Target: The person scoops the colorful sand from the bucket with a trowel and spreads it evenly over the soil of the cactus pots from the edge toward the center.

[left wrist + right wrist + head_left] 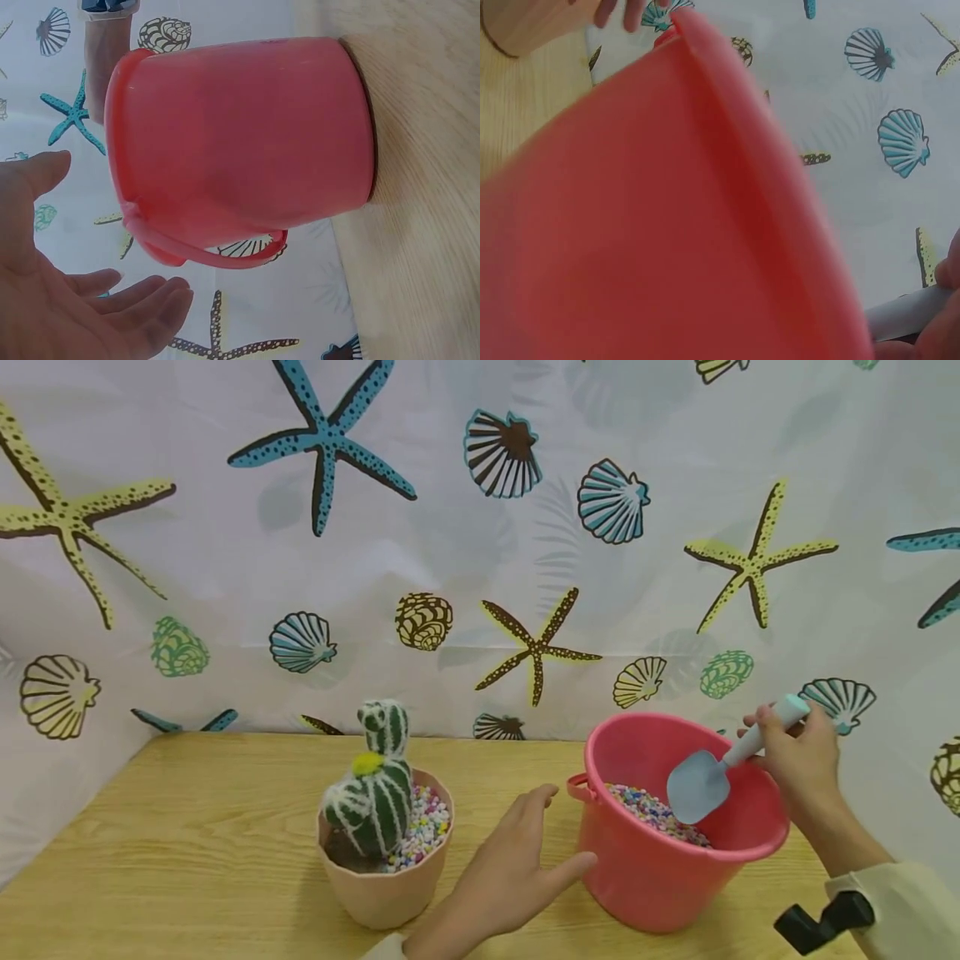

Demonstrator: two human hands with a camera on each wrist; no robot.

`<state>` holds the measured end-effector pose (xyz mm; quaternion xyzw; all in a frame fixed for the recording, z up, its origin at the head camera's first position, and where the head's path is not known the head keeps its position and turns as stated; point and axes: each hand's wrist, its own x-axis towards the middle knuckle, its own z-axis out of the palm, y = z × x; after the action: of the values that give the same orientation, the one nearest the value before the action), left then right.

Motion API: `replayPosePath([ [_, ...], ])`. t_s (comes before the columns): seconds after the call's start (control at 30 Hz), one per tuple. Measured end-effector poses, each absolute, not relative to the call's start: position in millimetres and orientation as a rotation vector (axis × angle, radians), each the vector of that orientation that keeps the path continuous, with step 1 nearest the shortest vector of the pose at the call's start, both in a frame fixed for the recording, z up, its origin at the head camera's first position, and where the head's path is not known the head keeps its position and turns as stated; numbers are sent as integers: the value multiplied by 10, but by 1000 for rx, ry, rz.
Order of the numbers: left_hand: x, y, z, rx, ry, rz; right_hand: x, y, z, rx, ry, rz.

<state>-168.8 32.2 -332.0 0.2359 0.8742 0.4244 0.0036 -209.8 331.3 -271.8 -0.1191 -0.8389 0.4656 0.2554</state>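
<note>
Head view: the right hand [798,760] is gripping the handle of a pale blue scoop [697,787] at the 2 o'clock side of a red bucket [660,885]. The blade is hanging within the bucket's mouth, over multicoloured beads [648,810]; contact with them cannot be told. The left hand [510,868] is holding nothing, thumb and fingers spreading wide, at the bucket's 8 o'clock. A beige pot [386,897] is standing at the bucket's 9 o'clock, holding a cactus [384,802] with more beads [429,827] at its 4 o'clock. A wooden worktop [187,827] is supporting both vessels; a printed cloth [450,543] is hanging at 12 o'clock.

Left wrist view: the bucket is appearing sideways, mouth facing 9 o'clock; the empty left palm is showing at 8 o'clock.

Right wrist view: the bucket wall is filling much of the frame; right fingers are holding the scoop handle at 4 o'clock.
</note>
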Motion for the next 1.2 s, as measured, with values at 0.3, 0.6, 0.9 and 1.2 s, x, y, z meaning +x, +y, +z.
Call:
replayPosePath([
  [0.3,-1817,567,-3387,765,2684,1503,-2125,3393,-2830,-349,-2324,1136],
  [0.6,-1883,727,-3328,814,2693,1527,-2122,3337,-2864,-256,-2390,1030],
  [0.9,-1942,811,-3375,802,2720,1471,-2068,3271,-2889,-4,-2410,809],
  [1.2,-1972,831,-3320,838,2802,1422,-2082,3207,-2896,-16,-2439,815],
])
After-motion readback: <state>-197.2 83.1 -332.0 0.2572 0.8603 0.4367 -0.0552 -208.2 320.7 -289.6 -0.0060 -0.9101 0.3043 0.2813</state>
